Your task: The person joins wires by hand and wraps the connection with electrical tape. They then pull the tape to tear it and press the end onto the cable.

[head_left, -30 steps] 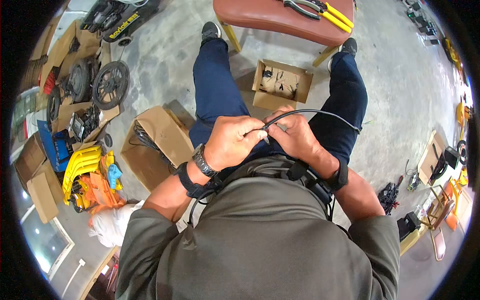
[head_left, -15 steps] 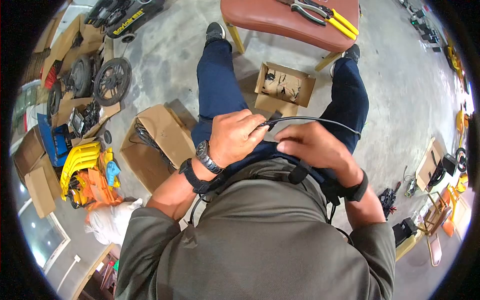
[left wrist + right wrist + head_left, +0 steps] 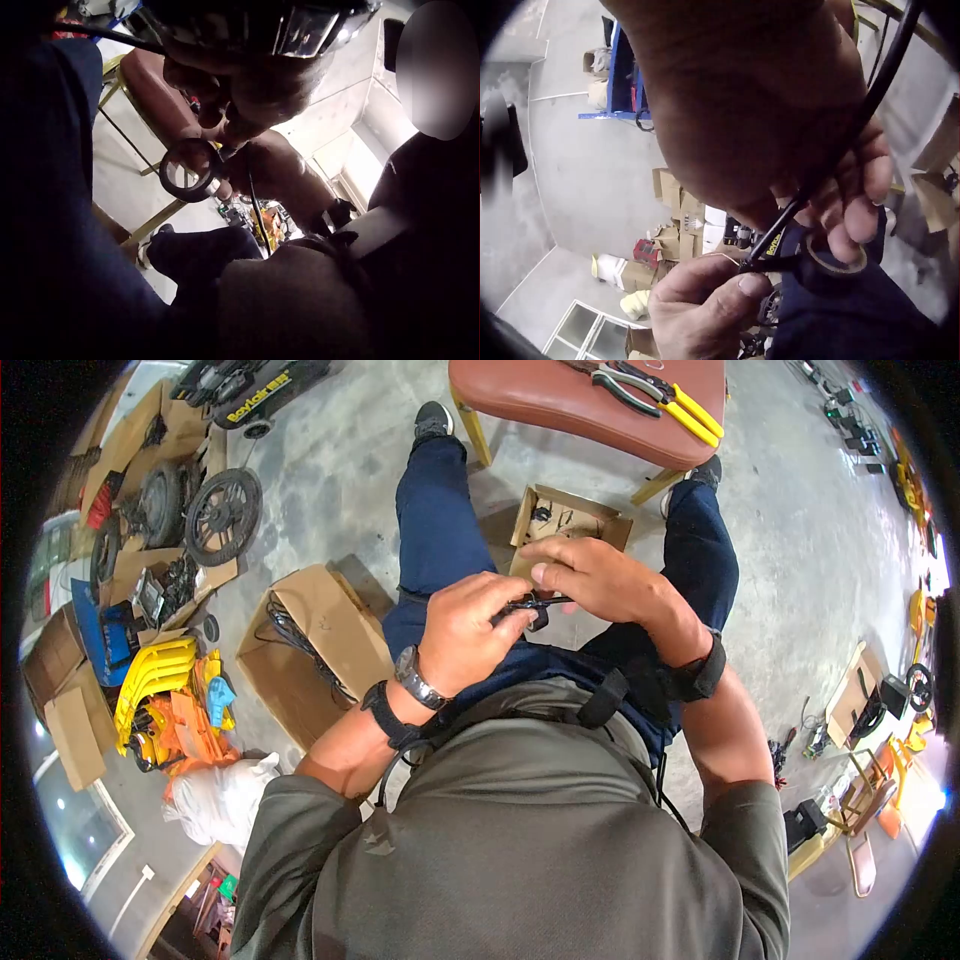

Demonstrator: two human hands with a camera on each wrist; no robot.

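In the head view my left hand, wearing a watch, pinches a black cable between thumb and forefinger. At the pinch, a strip of black tape runs to a roll of black tape, which hangs just beside the left fingertips. A thin pale wire pokes out near the left thumb in the right wrist view. My right hand is over the cable with its fingers extended, fingertips right at the roll's rim. The left wrist view is dark, but the tape roll shows as a ring there.
A brown padded stool bears yellow-handled pliers and other tools. Between the feet stands a small cardboard box with wire scraps. A larger box with coiled cable is at the left, near wheels and yellow parts.
My right hand left the cable, moved back toward the body, then came forward over the cable by the tape roll. My left hand has kept its pinch in about the same place.
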